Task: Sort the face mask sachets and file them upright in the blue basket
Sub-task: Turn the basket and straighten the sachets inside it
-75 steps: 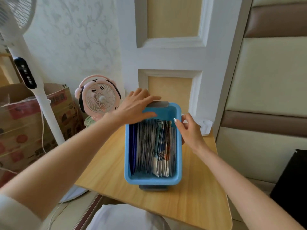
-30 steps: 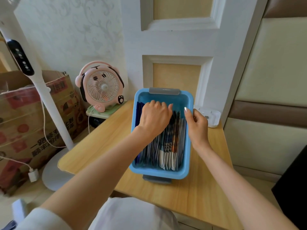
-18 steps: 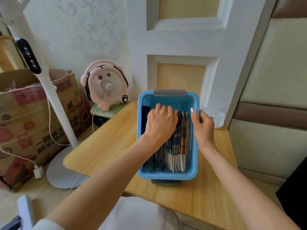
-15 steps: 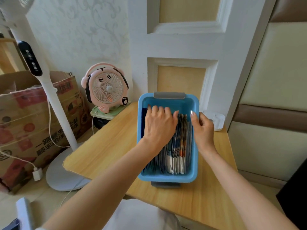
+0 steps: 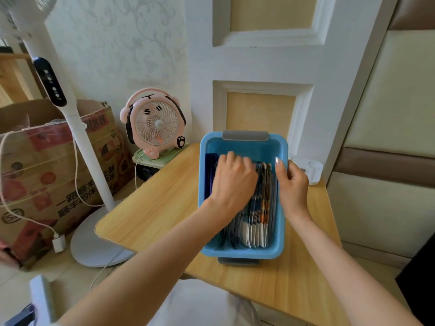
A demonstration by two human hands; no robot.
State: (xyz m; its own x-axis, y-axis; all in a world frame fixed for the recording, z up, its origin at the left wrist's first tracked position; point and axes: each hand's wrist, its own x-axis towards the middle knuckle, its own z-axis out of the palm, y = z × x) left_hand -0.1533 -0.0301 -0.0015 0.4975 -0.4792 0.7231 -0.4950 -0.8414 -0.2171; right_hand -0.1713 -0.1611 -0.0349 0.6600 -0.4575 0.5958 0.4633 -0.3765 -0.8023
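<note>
**Desk:** Lowered from the grey handle (image 5: 244, 135) on the far rim, the left hand (image 5: 233, 182) is now pictured among the face mask sachets (image 5: 256, 222). Where are these kept?

**Caption:** They are stood on edge in a row across the blue basket (image 5: 242, 252), dark packs at its left wall and patterned ones at its right. The basket is set at the far edge of the table (image 5: 153, 208), toward the right corner.

**Desk:** How are the fingers seen?

**Caption:** The left fingers are bent down into the sachets' top edges. Because of motion blur, it cannot be told whether any sachet is pinched. The right hand (image 5: 292, 184) is held at the basket's right rim. Its index finger (image 5: 279, 165) is laid straight inside the wall and the others are curled outside, so the wall appears to be gripped.

**Desk:** Which step is judged to be in hand?

**Caption:** Sorting within the row is judged to be under way. Every sachet in view is already filed upright.

**Desk:** What is called for next?

**Caption:** One sachet would need to be pinched by its top edge, lifted clear and slotted beside its like. The basket should be steadied and the neighbouring packs kept from leaning.
</note>
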